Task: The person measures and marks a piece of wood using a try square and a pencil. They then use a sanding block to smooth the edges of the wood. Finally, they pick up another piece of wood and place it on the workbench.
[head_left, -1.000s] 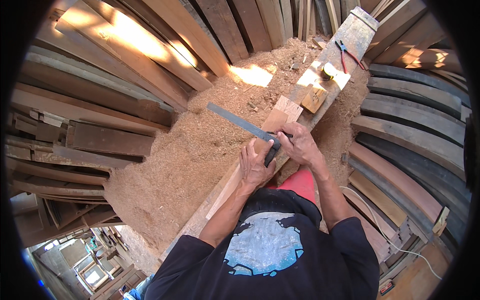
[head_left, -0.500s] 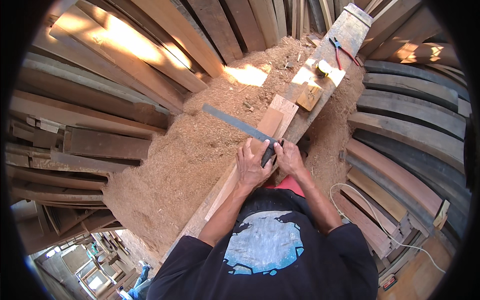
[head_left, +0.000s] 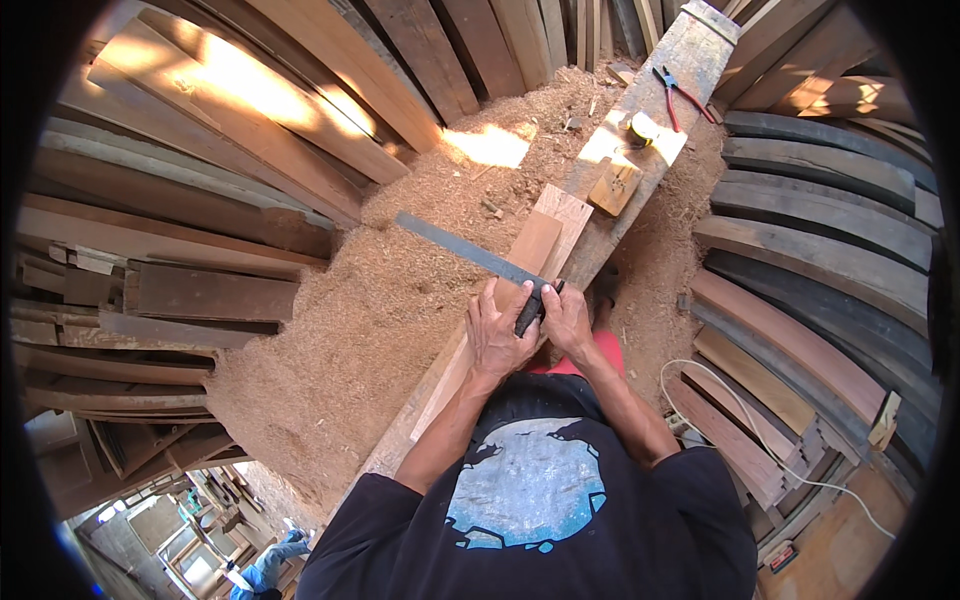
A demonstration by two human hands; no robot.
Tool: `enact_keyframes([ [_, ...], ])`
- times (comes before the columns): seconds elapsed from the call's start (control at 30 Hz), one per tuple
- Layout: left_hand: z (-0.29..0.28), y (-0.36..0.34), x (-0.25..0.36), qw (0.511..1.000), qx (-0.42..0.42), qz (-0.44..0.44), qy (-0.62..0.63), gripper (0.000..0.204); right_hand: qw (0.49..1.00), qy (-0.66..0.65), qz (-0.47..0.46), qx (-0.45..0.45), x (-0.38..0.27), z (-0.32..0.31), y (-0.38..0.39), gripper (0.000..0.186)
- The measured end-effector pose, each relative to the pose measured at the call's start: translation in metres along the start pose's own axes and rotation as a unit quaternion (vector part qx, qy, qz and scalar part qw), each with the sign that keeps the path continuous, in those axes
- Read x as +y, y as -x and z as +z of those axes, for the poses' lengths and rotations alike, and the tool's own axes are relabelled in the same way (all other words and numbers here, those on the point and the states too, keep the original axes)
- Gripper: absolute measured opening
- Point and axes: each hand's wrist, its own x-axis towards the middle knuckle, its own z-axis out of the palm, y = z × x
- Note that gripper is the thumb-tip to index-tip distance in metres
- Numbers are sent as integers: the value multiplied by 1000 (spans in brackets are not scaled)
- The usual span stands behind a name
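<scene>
A try square with a steel blade [head_left: 452, 244] and dark handle lies across a pale wooden board [head_left: 556, 213] on a long weathered plank [head_left: 667, 122]. My left hand [head_left: 497, 330] is closed around the square's handle and the board edge, thumb on the square. Beside it my right hand [head_left: 567, 319] is pinched at the handle end, with a small dark item at its fingertips, too small to name. Farther along the plank are a wooden block [head_left: 613, 188], a yellow tape measure [head_left: 640, 128] and red-handled pliers [head_left: 675, 100].
Stacked planks [head_left: 215, 290] line both sides and the back. Wood shavings [head_left: 330, 400] cover the ground. A white cable [head_left: 740, 410] runs over lumber at lower right. A person's blue-clad leg [head_left: 268, 565] shows at lower left.
My right hand has turned and drawn down closer to the square's handle and my left hand. The square stays across the board. More of the other person's leg shows at lower left.
</scene>
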Motion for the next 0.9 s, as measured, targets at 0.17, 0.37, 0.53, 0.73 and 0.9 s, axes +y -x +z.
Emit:
enact_keyframes([
  [0.17, -2, -1, 2, 1000, -3, 3, -14, 70, 1000, -9, 1, -2, 6, 1, -1, 31],
  [0.37, -1, -1, -1, 1000, 1, 15, -21, 71, 1000, -27, 8, -10, 17, 0, -6, 31],
  [0.53, 3, 3, -5, 1000, -3, 14, -15, 69, 985, 100, -101, 98, -3, -26, -19, 32],
  [0.73, 0, 2, -2, 1000, -11, 9, -18, 71, 990, -32, -76, 113, -42, -63, -30, 32],
  [0.9, 1, 1, -1, 999, -13, 7, -30, 68, 989, -41, -118, 73, -53, -63, -31, 26],
])
